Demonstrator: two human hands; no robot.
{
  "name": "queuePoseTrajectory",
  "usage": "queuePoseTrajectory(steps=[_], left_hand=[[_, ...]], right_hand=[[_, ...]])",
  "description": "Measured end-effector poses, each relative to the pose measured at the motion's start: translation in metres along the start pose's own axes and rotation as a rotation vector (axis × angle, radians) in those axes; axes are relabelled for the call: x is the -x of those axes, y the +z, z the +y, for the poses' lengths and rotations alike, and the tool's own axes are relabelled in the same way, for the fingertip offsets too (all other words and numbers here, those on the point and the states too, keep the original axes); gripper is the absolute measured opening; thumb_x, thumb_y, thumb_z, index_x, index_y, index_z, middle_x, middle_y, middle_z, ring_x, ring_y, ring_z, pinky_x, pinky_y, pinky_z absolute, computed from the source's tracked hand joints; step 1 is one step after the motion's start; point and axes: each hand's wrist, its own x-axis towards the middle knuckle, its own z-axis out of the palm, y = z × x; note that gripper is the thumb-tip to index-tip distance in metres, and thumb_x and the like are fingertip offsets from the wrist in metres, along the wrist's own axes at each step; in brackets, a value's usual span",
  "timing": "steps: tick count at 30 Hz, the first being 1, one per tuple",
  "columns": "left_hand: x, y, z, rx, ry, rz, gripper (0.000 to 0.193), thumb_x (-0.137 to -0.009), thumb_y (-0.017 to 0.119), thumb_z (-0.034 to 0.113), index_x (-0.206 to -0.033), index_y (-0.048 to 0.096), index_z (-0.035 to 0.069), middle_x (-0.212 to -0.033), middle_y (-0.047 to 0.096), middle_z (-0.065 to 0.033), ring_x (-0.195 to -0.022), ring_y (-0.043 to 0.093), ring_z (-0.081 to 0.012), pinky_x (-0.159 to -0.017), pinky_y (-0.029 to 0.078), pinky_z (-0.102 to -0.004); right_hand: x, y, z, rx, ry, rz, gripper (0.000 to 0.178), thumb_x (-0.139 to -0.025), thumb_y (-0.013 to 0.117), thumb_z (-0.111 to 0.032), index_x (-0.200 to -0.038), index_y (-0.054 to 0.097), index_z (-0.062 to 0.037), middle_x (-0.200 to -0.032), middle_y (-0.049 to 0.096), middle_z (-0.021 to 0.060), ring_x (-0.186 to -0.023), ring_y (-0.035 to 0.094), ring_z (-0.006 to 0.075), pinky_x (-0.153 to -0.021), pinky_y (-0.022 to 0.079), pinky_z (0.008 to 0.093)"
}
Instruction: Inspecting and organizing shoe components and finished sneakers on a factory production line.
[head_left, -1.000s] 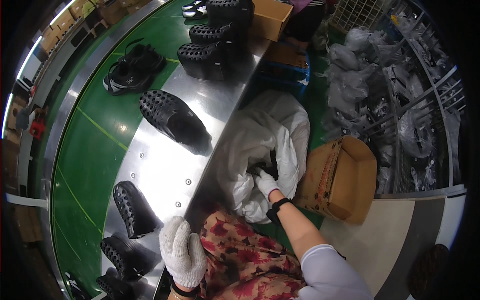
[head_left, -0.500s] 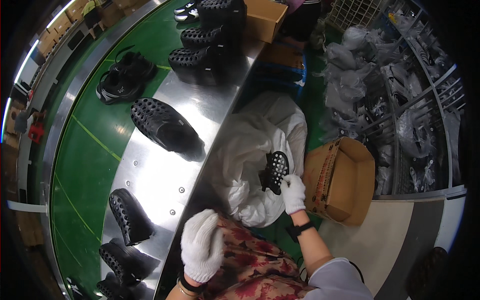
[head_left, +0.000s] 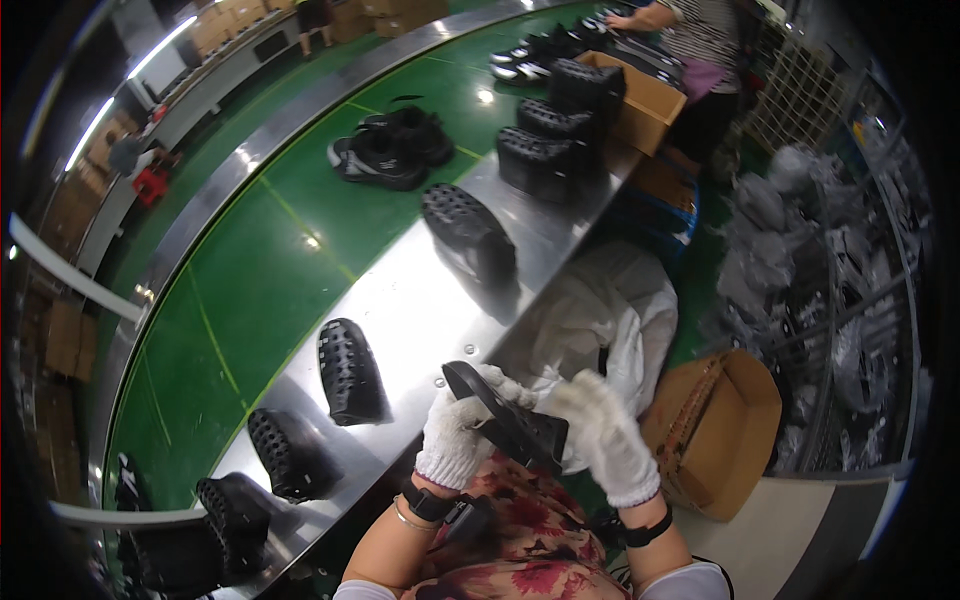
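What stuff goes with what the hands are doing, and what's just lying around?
Probably part of it:
black shoe, held in the left hand
right hand, close beside it
white bag, just beyond
maybe the holed black shoes on the metal ledge

Seem just lying about:
open cardboard box
dark pair of shoes on the green surface

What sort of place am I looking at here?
Probably a shoe factory or packing line: black sneakers sit on a long green conveyor-like surface, perforated black shoes line the metal ledge beside it, and the gloved left hand holds a black clog-like shoe.
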Motion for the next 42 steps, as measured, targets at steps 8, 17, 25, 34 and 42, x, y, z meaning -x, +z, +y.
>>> queuePoseTrajectory(steps=[8, 17, 25, 34, 42], left_hand=[[0.055, -0.025, 0.039, -1.105, 0.579, 0.166, 0.035, -0.096, 0.063, -0.002, -0.131, 0.059, -0.001, -0.114, 0.068, -0.0076, -0.106, 0.067, -0.0164, -0.096, 0.055, -0.0313], [0.108, -0.053, 0.064, -1.679, 1.201, 0.606, 0.050, -0.093, 0.062, 0.000, -0.141, 0.052, -0.009, -0.141, 0.056, -0.0281, -0.131, 0.055, -0.0425, -0.113, 0.041, -0.0526], [0.064, -0.077, 0.081, -1.444, 0.878, 0.595, 0.040, -0.105, 0.057, 0.014, -0.139, 0.059, -0.006, -0.141, 0.061, -0.0226, -0.130, 0.059, -0.0330, -0.114, 0.044, -0.0424], [0.080, -0.040, 0.059, -1.922, 1.187, 0.711, 0.042, -0.092, 0.063, -0.007, -0.133, 0.059, -0.013, -0.143, 0.057, -0.0308, -0.130, 0.057, -0.0451, -0.113, 0.044, -0.0504], [-0.017, -0.012, -0.042, -1.905, 0.440, 0.013, 0.081, -0.087, 0.082, 0.021, -0.151, 0.042, -0.010, -0.142, 0.053, -0.0372, -0.129, 0.054, -0.0542, -0.111, 0.046, -0.0514]], right_hand=[[-0.009, 0.083, 0.028, 0.072, 0.203, -0.107, 0.080, -0.081, 0.088, -0.017, -0.146, 0.046, 0.0040, -0.135, 0.059, 0.0144, -0.122, 0.062, 0.0242, -0.107, 0.053, 0.0385], [-0.080, 0.181, 0.105, 0.916, -0.422, -0.104, 0.062, -0.090, 0.081, -0.015, -0.141, 0.051, 0.0036, -0.123, 0.063, 0.0209, -0.112, 0.065, 0.0292, -0.100, 0.054, 0.0387], [-0.074, 0.165, 0.152, 1.379, -0.609, -0.176, 0.041, -0.095, 0.057, -0.019, -0.132, 0.056, -0.0019, -0.106, 0.062, 0.0144, -0.094, 0.065, 0.0326, -0.082, 0.055, 0.0426], [-0.038, -0.005, 0.051, 1.312, -0.563, 0.091, 0.023, -0.094, 0.066, 0.000, -0.117, 0.068, 0.0048, -0.111, 0.071, 0.0182, -0.105, 0.069, 0.0340, -0.096, 0.056, 0.0382], [-0.039, -0.281, 0.103, 1.422, 0.409, 1.009, 0.065, -0.090, 0.073, -0.037, -0.142, 0.056, -0.0030, -0.134, 0.065, 0.0284, -0.123, 0.064, 0.0443, -0.105, 0.052, 0.0484]])
